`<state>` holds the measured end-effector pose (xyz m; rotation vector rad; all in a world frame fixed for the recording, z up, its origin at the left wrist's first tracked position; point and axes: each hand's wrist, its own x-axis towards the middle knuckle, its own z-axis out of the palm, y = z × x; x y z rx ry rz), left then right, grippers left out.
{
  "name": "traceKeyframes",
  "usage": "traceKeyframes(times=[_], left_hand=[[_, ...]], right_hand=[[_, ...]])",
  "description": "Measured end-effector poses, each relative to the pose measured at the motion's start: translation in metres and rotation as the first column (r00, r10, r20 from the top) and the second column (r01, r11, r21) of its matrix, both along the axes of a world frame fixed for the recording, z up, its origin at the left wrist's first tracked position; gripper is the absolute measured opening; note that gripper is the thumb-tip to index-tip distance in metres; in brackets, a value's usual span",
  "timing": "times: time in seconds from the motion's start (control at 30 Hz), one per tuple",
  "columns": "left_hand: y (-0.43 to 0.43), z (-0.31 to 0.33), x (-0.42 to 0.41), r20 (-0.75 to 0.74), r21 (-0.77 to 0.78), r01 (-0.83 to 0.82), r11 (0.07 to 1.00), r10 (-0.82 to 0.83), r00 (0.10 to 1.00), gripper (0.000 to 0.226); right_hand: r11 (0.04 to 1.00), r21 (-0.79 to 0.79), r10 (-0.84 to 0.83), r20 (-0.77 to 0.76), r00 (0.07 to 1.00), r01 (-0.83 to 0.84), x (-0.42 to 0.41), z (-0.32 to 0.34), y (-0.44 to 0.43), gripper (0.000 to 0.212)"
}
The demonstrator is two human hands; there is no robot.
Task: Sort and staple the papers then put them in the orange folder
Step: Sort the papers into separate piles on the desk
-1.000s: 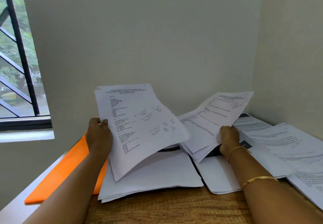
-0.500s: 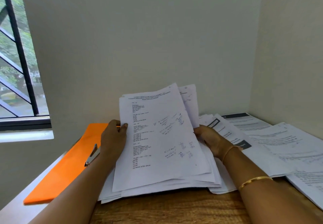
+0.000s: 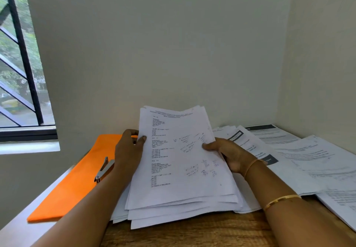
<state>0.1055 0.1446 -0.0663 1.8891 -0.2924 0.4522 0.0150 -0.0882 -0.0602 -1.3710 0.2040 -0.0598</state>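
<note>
Left hand [image 3: 128, 150] pinches 1 tilted stack of printed sheets [image 3: 183, 162] at its left edge, right hand [image 3: 232, 155] curls round the right edge (stapler [image 3: 104, 169] lies on orange folder [image 3: 77, 187]).

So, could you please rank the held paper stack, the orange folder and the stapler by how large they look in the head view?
1. The held paper stack: looks largest, but nearest the camera.
2. The orange folder: partly hidden under the papers, so first place is unsure.
3. The stapler, on the folder: clearly smallest.
</note>
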Motion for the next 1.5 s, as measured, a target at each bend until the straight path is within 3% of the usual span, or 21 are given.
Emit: traceKeyframes(times=[0.1,0.23,0.37,0.47,0.57,0.83,1.23,1.37,1.5], left_hand=[[0.002,0.0,0.002,0.003,-0.066,0.017,0.998,-0.017,1.0,0.021],[0.004,-0.001,0.002,-0.048,0.174,-0.044,0.984,0.053,0.997,0.039],[0.003,-0.004,-0.002,-0.095,0.406,0.035,0.913,0.005,0.995,0.054],[0.002,-0.006,-0.007,-0.095,0.491,0.065,0.868,-0.021,0.995,0.051],[0.004,-0.005,-0.008,-0.078,0.529,0.048,0.847,-0.007,0.997,0.054],[0.007,-0.003,-0.004,-0.133,0.555,0.009,0.832,0.078,0.988,0.068],[0.006,-0.005,-0.005,-0.104,0.586,0.019,0.81,0.052,0.993,0.056],[0.007,-0.005,-0.003,-0.088,0.597,0.011,0.802,0.051,0.995,0.054],[0.008,-0.007,0.0,-0.086,0.577,0.012,0.816,0.046,0.995,0.052]], right_hand=[[0.967,0.037,-0.251,0.012,0.968,0.251,0.002,0.002,-0.01,0.025],[0.81,0.262,-0.543,-0.005,0.84,0.525,0.006,-0.005,-0.04,0.035],[0.623,0.477,-0.657,-0.11,0.746,0.619,0.001,-0.011,-0.055,0.038],[0.562,0.579,-0.671,-0.1,0.735,0.591,0.0,-0.01,-0.056,0.037],[0.555,0.621,-0.662,-0.072,0.746,0.553,-0.002,-0.008,-0.051,0.029],[0.602,0.586,-0.636,-0.06,0.77,0.543,-0.004,-0.006,-0.044,0.041],[0.589,0.608,-0.653,-0.031,0.757,0.533,-0.005,0.002,-0.043,0.025],[0.558,0.642,-0.664,-0.036,0.747,0.526,-0.01,0.003,-0.046,0.033],[0.602,0.586,-0.638,-0.054,0.768,0.542,-0.008,0.0,-0.048,0.028]])
